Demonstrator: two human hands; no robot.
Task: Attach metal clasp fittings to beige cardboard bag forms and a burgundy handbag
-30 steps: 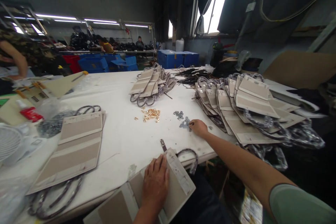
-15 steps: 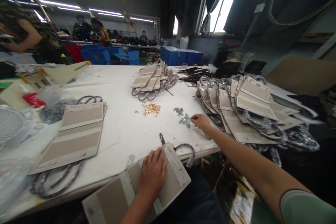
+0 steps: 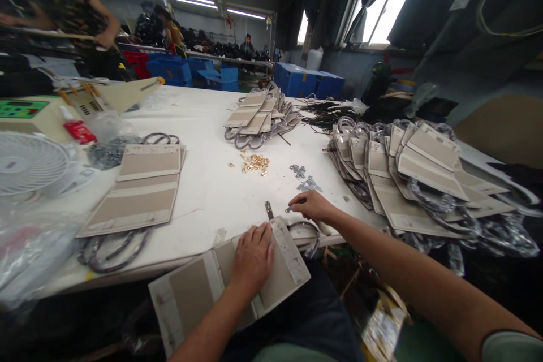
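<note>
My left hand (image 3: 253, 257) lies flat, fingers stretched, on a beige bag panel (image 3: 190, 288) that overhangs the table's front edge. A dark strap tab (image 3: 268, 210) with metal on it sticks out past the panel's far edge. To its right curves a plastic-wrapped handle (image 3: 313, 235). My right hand (image 3: 311, 205) pinches a small grey metal plate (image 3: 288, 209) just right of the tab, apart from it. Beyond that hand are a heap of flat grey metal plates (image 3: 309, 184), a pile of small grey pieces (image 3: 297, 171) and a scatter of gold-coloured metal fittings (image 3: 255, 164).
Stacked bag panels (image 3: 428, 175) crowd the right side, with another stack (image 3: 254, 110) at the back. One panel set (image 3: 139, 192) lies at left, near a white fan (image 3: 31, 161) and a red bottle (image 3: 80, 130). A person (image 3: 63, 5) stands at far left.
My right hand has moved from the grey plate heap toward the strap tab, carrying a small metal plate. My left hand stays on the panel. The camera view has shifted.
</note>
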